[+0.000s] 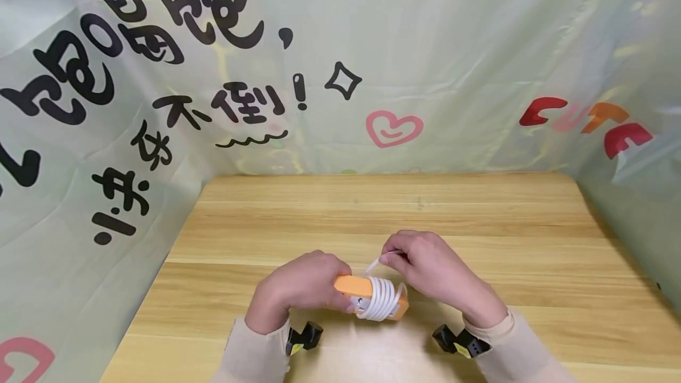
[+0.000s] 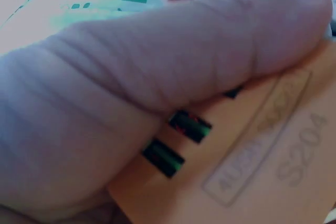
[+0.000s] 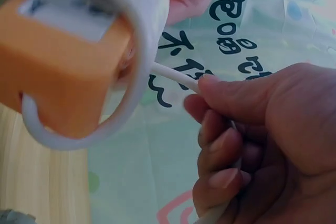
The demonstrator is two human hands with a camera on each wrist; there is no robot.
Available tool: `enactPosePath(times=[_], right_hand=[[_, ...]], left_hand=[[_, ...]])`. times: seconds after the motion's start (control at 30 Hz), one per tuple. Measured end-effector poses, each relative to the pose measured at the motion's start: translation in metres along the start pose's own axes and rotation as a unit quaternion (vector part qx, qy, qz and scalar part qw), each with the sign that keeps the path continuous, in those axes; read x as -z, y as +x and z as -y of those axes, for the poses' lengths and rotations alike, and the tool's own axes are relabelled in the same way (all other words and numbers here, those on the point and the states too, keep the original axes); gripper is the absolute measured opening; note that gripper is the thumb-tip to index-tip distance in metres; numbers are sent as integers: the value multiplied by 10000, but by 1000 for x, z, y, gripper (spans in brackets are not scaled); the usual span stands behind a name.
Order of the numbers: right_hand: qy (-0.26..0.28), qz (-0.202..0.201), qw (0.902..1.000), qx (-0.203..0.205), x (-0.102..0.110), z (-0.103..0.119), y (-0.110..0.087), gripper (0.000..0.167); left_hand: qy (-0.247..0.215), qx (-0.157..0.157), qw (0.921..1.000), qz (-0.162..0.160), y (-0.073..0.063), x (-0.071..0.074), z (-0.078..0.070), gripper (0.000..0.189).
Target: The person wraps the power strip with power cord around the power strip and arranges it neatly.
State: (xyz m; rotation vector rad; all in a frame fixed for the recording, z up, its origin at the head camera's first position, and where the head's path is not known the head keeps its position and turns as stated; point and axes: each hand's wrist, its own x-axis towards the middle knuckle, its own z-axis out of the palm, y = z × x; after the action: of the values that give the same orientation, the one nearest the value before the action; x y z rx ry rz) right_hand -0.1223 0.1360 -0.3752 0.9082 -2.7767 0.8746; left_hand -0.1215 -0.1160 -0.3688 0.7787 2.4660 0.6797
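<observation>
An orange power strip (image 1: pixel 353 285) lies in the grip of my left hand (image 1: pixel 308 282), low over the table. White cord (image 1: pixel 382 299) is wound around its right half in several loops. In the left wrist view, the thumb presses along the orange casing (image 2: pixel 252 182), beside dark slots and the marking S204. My right hand (image 1: pixel 425 265) pinches the free run of the cord between thumb and forefinger, above and right of the strip. From the right wrist, the cord (image 3: pixel 176 75) stretches straight from the loops to the fingertips, with the other fingers curled around its lower part.
The wood-grain table (image 1: pixel 239 217) spreads out around both hands. A pale printed cloth (image 1: pixel 452 46) with black lettering and a pink heart hangs at the back and sides. Black wrist cameras (image 1: pixel 305 337) sit on both wrists.
</observation>
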Motion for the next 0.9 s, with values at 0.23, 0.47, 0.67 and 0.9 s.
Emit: enactPosePath(times=[0.23,0.47,0.67,0.9], right_hand=[[21,-130,9999,-52,-3,4,0,20],[20,-265,9996,-19,-5,8,-1,20],[166,-435,9989,-53,-6,9,-1,16],[479,-520,9975,-27,-5,11,0,6]], left_hand=[[-5,476,9988,-114,2,1,0,24],[-119,689,9968,-379,5,0,2,24],[-182,787,9935,-799,7,1,3,22],[-208,940,9867,-1309,6,5,5,22]])
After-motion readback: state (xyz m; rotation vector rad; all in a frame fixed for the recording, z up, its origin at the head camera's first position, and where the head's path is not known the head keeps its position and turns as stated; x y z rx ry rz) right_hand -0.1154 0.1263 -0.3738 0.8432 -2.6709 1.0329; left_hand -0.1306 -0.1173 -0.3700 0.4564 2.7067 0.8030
